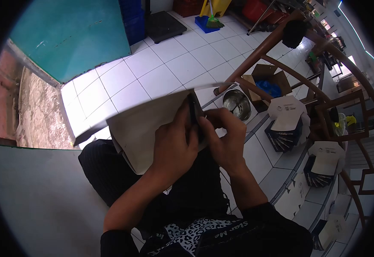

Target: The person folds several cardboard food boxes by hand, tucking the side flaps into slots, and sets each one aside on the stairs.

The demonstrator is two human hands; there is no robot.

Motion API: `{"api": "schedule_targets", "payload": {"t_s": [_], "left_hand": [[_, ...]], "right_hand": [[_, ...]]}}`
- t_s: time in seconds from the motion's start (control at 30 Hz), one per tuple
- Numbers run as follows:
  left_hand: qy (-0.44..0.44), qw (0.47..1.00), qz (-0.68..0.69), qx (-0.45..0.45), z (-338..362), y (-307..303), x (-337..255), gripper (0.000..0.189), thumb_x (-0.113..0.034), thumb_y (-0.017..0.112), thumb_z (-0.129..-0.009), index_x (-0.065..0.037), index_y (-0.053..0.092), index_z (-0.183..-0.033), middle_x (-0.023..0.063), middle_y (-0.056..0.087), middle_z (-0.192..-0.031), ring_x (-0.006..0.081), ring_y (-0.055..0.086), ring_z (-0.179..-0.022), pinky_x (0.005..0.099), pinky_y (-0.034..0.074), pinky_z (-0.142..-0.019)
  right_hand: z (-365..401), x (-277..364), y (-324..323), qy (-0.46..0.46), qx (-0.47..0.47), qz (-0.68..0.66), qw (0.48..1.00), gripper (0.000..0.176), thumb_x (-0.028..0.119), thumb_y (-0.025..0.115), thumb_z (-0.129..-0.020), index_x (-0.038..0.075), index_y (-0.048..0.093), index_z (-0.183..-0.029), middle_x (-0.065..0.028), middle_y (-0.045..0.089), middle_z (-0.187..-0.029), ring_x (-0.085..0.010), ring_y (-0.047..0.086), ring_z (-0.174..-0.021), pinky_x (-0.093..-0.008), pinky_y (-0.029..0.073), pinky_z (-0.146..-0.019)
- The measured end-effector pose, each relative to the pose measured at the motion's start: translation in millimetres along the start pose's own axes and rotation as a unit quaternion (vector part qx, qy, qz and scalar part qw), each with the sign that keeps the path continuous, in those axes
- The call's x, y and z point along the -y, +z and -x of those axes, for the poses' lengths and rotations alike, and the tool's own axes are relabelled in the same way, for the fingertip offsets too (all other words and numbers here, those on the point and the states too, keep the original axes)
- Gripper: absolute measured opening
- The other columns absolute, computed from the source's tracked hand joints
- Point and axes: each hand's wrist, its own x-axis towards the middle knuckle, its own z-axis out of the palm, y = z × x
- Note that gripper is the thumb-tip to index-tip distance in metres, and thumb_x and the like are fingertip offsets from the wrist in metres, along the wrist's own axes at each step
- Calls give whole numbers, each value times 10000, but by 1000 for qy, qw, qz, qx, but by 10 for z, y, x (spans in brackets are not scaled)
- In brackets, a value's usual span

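A partly folded cardboard box (142, 126), pale beige inside with a dark end panel, rests tilted over my lap. My left hand (174, 143) reaches across its inner face, fingers closed on the dark panel. From the other side, my right hand (225, 137) pinches the same panel, thumb and fingers bent close to the left fingertips. Part of the fold under the fingers is hidden. Right of my hands, a stack of flat carton blanks (285, 124) with dark printed edges lies on a stair step.
Another carton stack (324, 165) lies on the steps. A metal bowl (236, 105) and an open brown carton (266, 83) with blue plastic stand beyond my right hand. A wooden railing (277, 40) crosses at right. A teal panel (71, 36) stands at upper left.
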Motion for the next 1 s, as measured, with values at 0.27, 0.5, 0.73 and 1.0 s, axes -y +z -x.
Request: {"api": "schedule_targets", "payload": {"t_s": [0.27,0.5,0.73,1.0], "left_hand": [[67,979,-84,176,132,-286,-307,397,-95,639,-931,37,585,-1302,255,688,-1117,386,680,-1057,453,516,-952],[290,948,-105,-76,392,-907,-449,820,-417,869,-735,54,528,-1314,214,592,-1289,335,610,-1111,433,487,-968],[281,957,4,-73,-41,-512,-255,1436,-561,939,-620,13,50,-1590,310,196,-1612,421,347,-1468,518,344,-1180],[380,920,-47,-80,-513,-422,-343,1286,-387,878,-693,-59,53,-1623,300,280,-1501,433,466,-1303,562,380,-1063]], "right_hand": [[-205,-181,-55,202,167,-150,953,463,302,655,-1014,-59,535,-1277,-180,666,-1070,-202,706,-877,-327,556,-727],[-118,-378,-106,245,62,-185,950,370,111,541,-988,-86,566,-1300,-173,684,-1123,-240,696,-1010,-355,555,-852],[-68,-601,-12,284,109,-568,765,359,247,489,-1084,-39,590,-1278,-122,691,-1105,-189,702,-967,-334,582,-815],[-54,-93,-74,218,40,-397,891,410,325,500,-1097,-27,593,-1286,-107,692,-1126,-173,686,-1037,-320,565,-878]]}}
